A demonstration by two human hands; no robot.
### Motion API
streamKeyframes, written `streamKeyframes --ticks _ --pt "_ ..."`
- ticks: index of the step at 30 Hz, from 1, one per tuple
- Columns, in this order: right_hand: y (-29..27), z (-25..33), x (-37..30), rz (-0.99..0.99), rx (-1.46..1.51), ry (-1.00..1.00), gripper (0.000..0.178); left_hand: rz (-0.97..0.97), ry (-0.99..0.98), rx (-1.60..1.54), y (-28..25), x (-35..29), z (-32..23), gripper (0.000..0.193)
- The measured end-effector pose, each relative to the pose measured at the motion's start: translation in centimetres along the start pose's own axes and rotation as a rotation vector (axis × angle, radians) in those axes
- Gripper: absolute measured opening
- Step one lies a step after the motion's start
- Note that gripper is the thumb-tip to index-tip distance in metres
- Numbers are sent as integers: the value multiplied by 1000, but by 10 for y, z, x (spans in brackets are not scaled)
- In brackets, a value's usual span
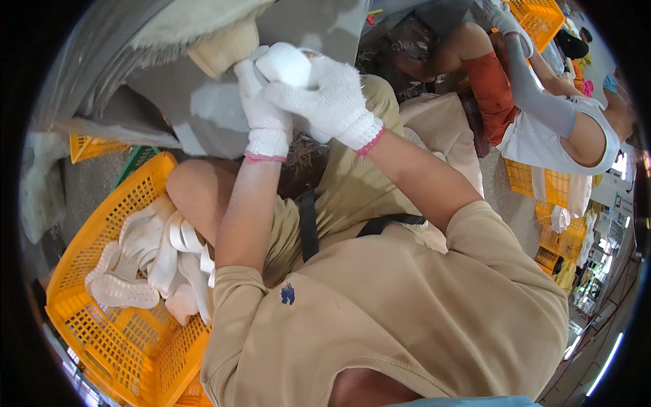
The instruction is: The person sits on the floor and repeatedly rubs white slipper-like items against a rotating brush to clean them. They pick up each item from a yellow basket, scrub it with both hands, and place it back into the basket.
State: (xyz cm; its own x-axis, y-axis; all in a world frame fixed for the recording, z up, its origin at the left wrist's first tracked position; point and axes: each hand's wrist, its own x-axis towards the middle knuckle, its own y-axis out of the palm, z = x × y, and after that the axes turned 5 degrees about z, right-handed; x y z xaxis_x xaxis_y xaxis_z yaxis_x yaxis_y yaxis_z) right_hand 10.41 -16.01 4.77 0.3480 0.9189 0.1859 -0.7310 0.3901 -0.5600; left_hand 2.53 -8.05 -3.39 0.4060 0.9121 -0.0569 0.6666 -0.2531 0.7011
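Both my hands wear white knitted gloves with pink cuff edges and are raised together in front of me. My left hand is closed around a smooth white piece that looks like a shoe sole. On its other side, my right hand grips the same piece, fingers bent over it. Much of the sole is hidden by the gloves. Just left of it is the pale, round end of a wheel or spindle, with a fringed, whitish brush-like mass behind. Whether the sole touches the wheel, I cannot tell.
An orange plastic basket with several white soles stands by my left knee. Grey machine housing rises ahead. Pale cloth or sacking lies to the right. Beyond it a co-worker in a white top sits near orange crates.
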Motion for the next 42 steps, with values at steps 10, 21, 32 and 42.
streamKeyframes --ticks 10,21,32,42 --pt "-24 -33 92 -119 -222 54 53 93 -34 188 27 63 63 47" --pt "-15 -53 96 -164 -61 89 58 177 -106 127 8 73 59 49" --pt "-25 -60 43 -319 181 -109 64 144 164 721 27 42 34 55" --pt "55 1 15 -2 85 51 53 -134 245 901 -42 2 -19 33"
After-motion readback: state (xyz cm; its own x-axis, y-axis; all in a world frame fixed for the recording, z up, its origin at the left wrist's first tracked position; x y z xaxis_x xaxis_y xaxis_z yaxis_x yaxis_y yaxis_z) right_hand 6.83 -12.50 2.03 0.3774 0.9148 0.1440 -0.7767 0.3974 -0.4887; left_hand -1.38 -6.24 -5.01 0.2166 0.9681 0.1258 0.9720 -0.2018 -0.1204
